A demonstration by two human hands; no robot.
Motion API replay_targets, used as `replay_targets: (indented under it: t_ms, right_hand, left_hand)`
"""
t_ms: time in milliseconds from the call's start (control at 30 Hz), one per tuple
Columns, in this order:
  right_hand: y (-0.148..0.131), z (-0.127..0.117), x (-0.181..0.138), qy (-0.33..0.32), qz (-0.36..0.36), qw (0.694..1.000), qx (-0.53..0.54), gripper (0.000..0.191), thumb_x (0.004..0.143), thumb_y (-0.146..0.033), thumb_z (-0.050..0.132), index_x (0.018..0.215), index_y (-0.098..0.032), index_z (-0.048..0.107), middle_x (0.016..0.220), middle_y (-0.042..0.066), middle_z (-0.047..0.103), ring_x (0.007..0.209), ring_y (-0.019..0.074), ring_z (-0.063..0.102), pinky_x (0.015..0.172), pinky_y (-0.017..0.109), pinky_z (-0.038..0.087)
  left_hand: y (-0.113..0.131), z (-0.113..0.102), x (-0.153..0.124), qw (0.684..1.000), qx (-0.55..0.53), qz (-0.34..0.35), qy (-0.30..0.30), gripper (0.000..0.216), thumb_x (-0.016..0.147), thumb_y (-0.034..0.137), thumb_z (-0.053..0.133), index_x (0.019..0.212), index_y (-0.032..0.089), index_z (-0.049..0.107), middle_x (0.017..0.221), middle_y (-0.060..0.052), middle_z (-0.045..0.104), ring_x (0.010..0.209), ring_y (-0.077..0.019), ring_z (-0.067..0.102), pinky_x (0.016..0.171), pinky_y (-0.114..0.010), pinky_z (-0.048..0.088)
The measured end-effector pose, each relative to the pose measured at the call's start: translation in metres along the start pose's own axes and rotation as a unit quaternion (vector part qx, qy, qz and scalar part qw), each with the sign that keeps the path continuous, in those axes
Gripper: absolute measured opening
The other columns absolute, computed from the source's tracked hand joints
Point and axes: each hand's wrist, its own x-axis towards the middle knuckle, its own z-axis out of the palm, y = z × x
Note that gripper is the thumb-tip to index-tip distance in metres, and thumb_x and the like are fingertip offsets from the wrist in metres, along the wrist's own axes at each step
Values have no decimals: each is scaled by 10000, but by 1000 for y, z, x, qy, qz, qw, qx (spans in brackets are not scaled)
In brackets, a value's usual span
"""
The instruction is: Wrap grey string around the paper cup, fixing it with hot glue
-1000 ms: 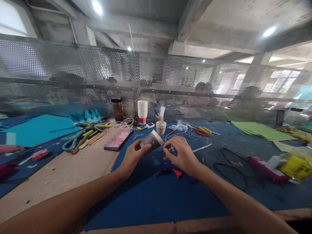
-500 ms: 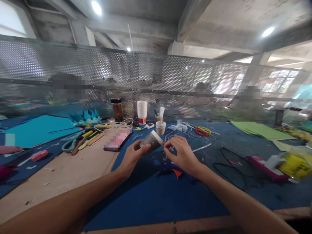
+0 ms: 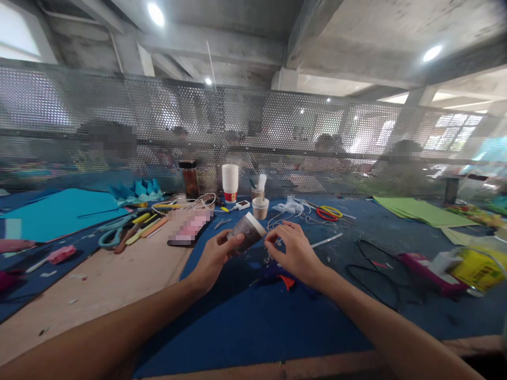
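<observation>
Well, not much has changed in the last second. Our left hand (image 3: 216, 258) still holds the paper cup (image 3: 246, 230). The thumb is on one side of it and the fingers are on the other. The cup is up off the blue mat (image 3: 257, 327), tipped on its side, with its white rim toward our right hand (image 3: 295, 253). It has the same tilt and is in the same spot as before.

Our right hand has moved just a tiny bit. Its back fingers have lifted and spread a little. Its thumb and first finger stay close together, right by the rim of the cup. Some thin white thread (image 3: 277, 224) lies there. We cannot tell if the fingertips are pinching it or only touching it, because it is too small to see. The two hands are very near each other, with only the cup between them.

So we think the small, careful work at the rim is still going on, and the cup has not been put down.

A little orange and blue scrap (image 3: 287, 281) lies on the mat under our right wrist. Farther back stand a stack of cups (image 3: 230, 182), a small cup (image 3: 261, 207) and a dark jar (image 3: 190, 179). Red and yellow scissors (image 3: 330, 212) lie off to the right, well apart from our hands.
</observation>
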Motion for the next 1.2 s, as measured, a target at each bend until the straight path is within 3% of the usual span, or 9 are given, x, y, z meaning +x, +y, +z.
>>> replay_targets:
  t_ms: [667, 933, 1200]
  right_hand:
    - [2, 1, -1, 18, 48, 999, 10, 151, 947, -206, 661, 812, -245, 606, 780, -35, 727, 781, 186, 685, 1129, 509, 362]
    - [4, 3, 0, 23, 70, 997, 6, 152, 938, -216, 666, 795, -252, 631, 780, -24, 745, 803, 207, 697, 1105, 516, 396]
    - [3, 2, 0, 22, 78, 997, 12, 143, 940, -212, 659, 802, -249, 646, 796, -14, 753, 803, 209, 705, 1091, 509, 411]
  left_hand:
    - [8, 6, -5, 997, -45, -45, -52, 455, 789, 509, 817, 1045, 136, 771, 1107, -128, 760, 914, -234, 709, 839, -352, 574]
    - [8, 5, -5, 995, -58, -54, -65, 392, 809, 492, 798, 976, 138, 788, 966, -110, 756, 839, -220, 686, 787, -345, 558]
    - [10, 4, -6, 994, -46, -48, -82, 375, 845, 499, 758, 976, 150, 796, 972, -122, 756, 838, -228, 681, 800, -358, 558]
